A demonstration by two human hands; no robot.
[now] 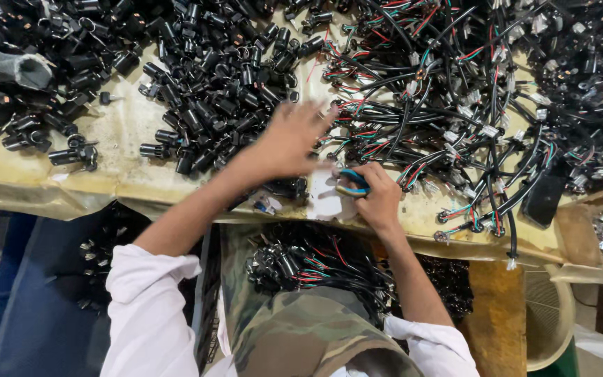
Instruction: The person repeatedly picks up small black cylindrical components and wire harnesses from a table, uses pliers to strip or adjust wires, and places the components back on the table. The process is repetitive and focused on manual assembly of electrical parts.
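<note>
Hands over bench: left (289,139) spread open above black cylindrical parts (211,91), right (378,195) closed around blue-handled tool (352,183).

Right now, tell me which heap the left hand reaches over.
The left hand reaches over the heap of black cylindrical parts, not the coloured wire bundles.

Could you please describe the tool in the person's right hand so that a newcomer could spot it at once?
Find the workbench heaped with black parts and wires. At its near edge, the right hand grips a small tool. Its blue-and-black handles stand out from the loose wires nearby.
</note>
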